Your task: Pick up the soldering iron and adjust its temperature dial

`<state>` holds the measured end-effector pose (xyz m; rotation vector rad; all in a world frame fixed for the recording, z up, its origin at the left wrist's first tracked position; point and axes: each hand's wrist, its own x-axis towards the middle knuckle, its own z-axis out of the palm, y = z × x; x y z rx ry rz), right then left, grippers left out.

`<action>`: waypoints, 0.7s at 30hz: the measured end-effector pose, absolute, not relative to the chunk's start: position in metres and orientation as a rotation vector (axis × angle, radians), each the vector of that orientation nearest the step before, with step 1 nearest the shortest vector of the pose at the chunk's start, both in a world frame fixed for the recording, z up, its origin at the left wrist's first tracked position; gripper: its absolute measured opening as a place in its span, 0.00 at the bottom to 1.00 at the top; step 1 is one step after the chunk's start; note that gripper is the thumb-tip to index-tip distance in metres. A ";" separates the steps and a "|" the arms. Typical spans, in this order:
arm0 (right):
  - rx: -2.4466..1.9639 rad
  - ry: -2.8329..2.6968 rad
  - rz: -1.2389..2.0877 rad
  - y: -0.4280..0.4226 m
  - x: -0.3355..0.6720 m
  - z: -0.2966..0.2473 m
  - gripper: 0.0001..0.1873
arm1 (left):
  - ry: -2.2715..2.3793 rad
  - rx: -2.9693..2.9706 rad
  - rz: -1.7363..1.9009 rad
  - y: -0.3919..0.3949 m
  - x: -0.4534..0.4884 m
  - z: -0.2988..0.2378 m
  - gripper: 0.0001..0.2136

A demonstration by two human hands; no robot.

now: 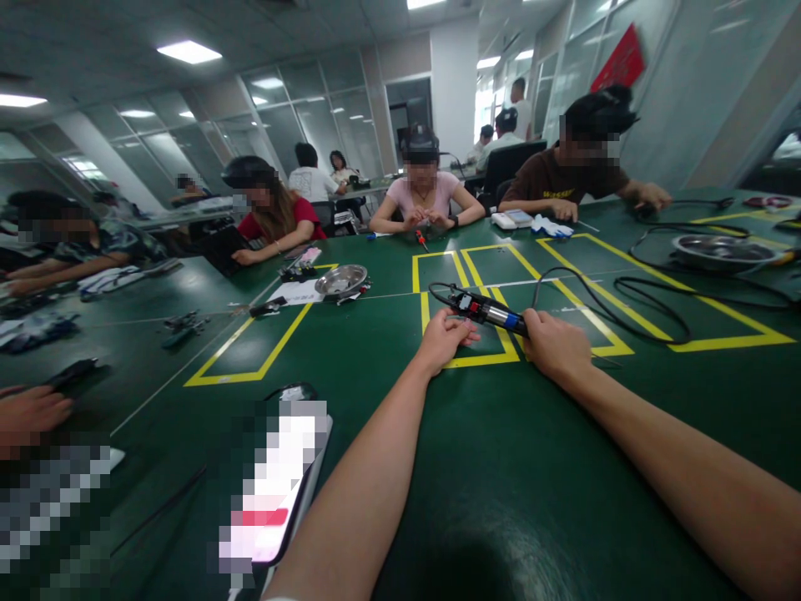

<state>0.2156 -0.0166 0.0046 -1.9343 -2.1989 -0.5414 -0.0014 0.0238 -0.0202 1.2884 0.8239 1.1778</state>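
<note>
My right hand (556,344) is closed around the black rear end of a corded handheld tool (497,314). The tool has a silver barrel, a blue band and a dark front part with a red patch and a white label; its exact kind is unclear. At that front part is my left hand (445,340), its thumb and curled fingers against the tool's underside. A thin black loop sticks out beyond the front. Both hands are above yellow tape rectangles (485,362) on the green table (476,451). A black cable (585,275) curves off to the right beside my right hand.
A phone (281,492) with a lit screen lies left of my left forearm. Metal bowls (341,281) (726,250) stand at left and far right. Another person's hand (34,413) rests at the left edge. Several people in headgear sit around the table. A red-tipped tool (421,240) lies opposite.
</note>
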 end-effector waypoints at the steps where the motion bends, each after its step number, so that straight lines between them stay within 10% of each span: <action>1: -1.932 -2.196 -0.547 -0.017 0.215 0.004 0.09 | 0.823 1.280 1.185 0.024 -0.001 -0.020 0.17; 21: -1.948 -2.192 -0.507 -0.019 0.215 0.006 0.11 | 0.763 1.231 1.180 0.023 -0.003 -0.018 0.15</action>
